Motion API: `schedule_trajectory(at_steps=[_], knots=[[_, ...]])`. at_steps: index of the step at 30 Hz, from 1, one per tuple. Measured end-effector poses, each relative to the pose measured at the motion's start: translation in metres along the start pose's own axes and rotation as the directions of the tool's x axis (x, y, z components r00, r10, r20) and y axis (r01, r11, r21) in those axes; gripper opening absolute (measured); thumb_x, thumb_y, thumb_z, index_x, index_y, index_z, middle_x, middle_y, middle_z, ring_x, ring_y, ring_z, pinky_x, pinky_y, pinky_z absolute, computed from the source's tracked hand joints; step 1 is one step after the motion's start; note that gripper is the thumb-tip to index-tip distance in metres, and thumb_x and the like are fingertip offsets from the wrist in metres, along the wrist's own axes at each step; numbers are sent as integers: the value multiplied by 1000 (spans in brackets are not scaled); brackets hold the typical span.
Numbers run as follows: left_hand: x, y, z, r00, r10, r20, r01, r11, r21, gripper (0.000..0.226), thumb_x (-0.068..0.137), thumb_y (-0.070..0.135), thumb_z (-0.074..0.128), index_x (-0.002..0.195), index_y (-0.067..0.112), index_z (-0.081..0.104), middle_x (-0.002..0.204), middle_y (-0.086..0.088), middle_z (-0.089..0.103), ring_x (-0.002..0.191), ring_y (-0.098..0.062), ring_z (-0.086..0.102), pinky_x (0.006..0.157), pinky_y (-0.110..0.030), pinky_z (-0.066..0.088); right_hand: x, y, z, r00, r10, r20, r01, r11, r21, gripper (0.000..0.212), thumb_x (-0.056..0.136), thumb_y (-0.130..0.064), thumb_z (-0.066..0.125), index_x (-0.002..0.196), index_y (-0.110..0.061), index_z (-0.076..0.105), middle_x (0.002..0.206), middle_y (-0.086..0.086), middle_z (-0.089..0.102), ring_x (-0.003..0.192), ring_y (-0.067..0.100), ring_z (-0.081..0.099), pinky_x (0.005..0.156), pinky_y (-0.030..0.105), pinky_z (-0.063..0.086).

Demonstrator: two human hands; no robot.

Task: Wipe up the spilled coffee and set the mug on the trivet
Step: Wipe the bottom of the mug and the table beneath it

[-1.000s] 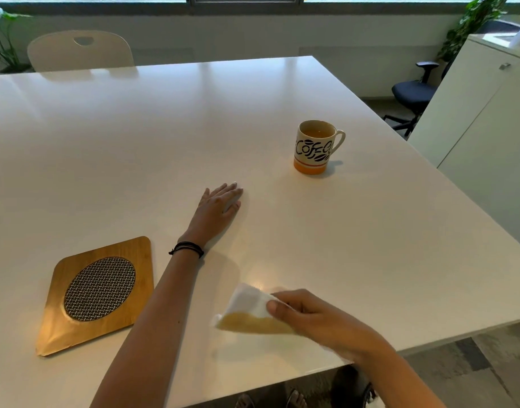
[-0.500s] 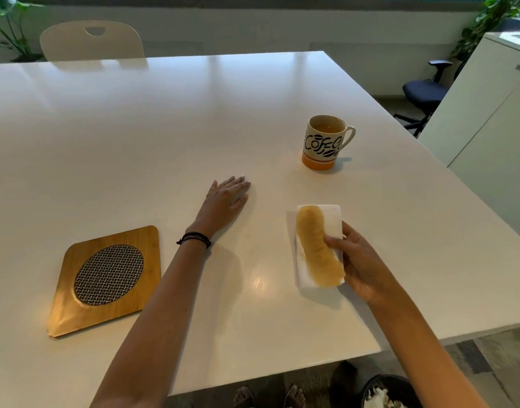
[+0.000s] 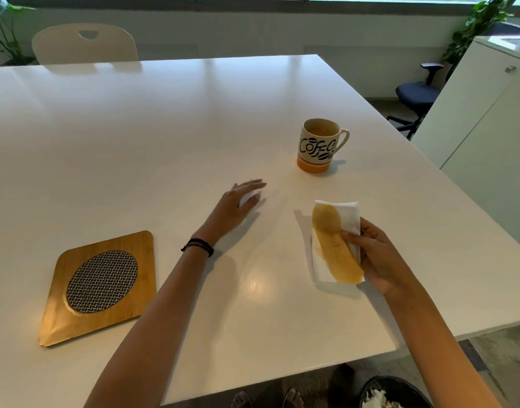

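Note:
A mug with an orange base and "Coffee" lettering stands upright on the white table, right of centre, liquid inside. My right hand holds a folded white paper towel with a long brown stain facing up, just above the table. My left hand lies flat on the table with fingers spread, left of the towel and below the mug. The wooden trivet with a woven round inlay lies at the near left. I see no spill on the table.
A bin with crumpled paper stands on the floor under the near right edge. A white cabinet stands right of the table, a dark office chair behind it, and a pale chair at the far side.
My right hand lifted the stained towel from the near edge and brought it forward, stain up, toward the mug. My left hand stayed flat, shifting slightly.

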State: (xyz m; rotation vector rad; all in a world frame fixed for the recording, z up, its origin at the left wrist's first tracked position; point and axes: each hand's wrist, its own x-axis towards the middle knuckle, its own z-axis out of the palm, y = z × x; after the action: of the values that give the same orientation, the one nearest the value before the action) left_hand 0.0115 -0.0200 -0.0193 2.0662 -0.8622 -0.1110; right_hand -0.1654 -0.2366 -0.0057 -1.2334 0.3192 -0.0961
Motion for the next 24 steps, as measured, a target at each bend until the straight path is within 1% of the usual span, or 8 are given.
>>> schedule_trajectory(at_steps=[2,5,9,12,15,18,20,24], knots=[[0,18,8,998,-15,64,26,983,-180,34,97,16,43,130,13,50,136,-6,52,126,-16,47,109,-30,34,6,-4,3,1000,-15,2,14,999,48,26,74,-11,59,98,-17,67,81,2,75,75,18,71,59,28,57],[-3,41,19,952,-21,305,163,879,-449,39,97,8,37,136,3,37,133,-18,51,116,-25,55,96,-29,49,14,-9,12,998,-62,4,61,991,116,30,73,-11,59,102,-14,64,83,3,75,77,17,71,64,28,58],[-9,57,25,891,31,453,237,819,-522,42,98,14,37,139,13,33,127,-17,56,106,-26,61,88,-30,55,21,-13,24,989,-142,31,134,974,184,28,76,-10,55,103,-11,62,85,2,75,80,17,71,66,28,58],[-9,63,25,921,21,388,213,808,-550,42,96,16,41,138,17,35,121,-10,60,103,-21,64,87,-35,56,23,-13,30,979,-193,59,183,972,146,25,78,-12,53,96,-18,70,87,-2,75,83,14,70,68,27,58],[-7,64,23,957,17,289,156,810,-566,38,95,14,44,132,22,41,116,-8,62,95,-17,67,80,-33,58,21,-16,37,950,-281,134,280,960,25,29,83,-13,49,90,-26,74,103,-11,73,98,11,66,76,24,55],[-6,67,22,976,17,216,114,809,-577,34,94,15,47,122,34,45,114,-1,62,96,-17,67,75,-29,59,20,-19,41,917,-346,198,377,915,-144,41,90,1,43,87,-25,75,124,-2,62,115,15,59,88,25,52],[-7,69,22,986,34,166,73,799,-597,33,94,15,48,117,39,49,112,5,63,96,-17,66,73,-28,59,19,-23,42,899,-359,251,418,876,-241,49,91,5,41,86,-30,74,136,2,50,117,11,56,92,23,50],[-7,68,18,993,46,113,39,755,-654,34,92,11,51,115,35,49,112,7,63,99,-19,66,75,-29,58,18,-30,43,857,-325,399,477,794,-378,57,91,6,41,88,-41,73,139,-9,39,118,-2,51,91,13,44]])
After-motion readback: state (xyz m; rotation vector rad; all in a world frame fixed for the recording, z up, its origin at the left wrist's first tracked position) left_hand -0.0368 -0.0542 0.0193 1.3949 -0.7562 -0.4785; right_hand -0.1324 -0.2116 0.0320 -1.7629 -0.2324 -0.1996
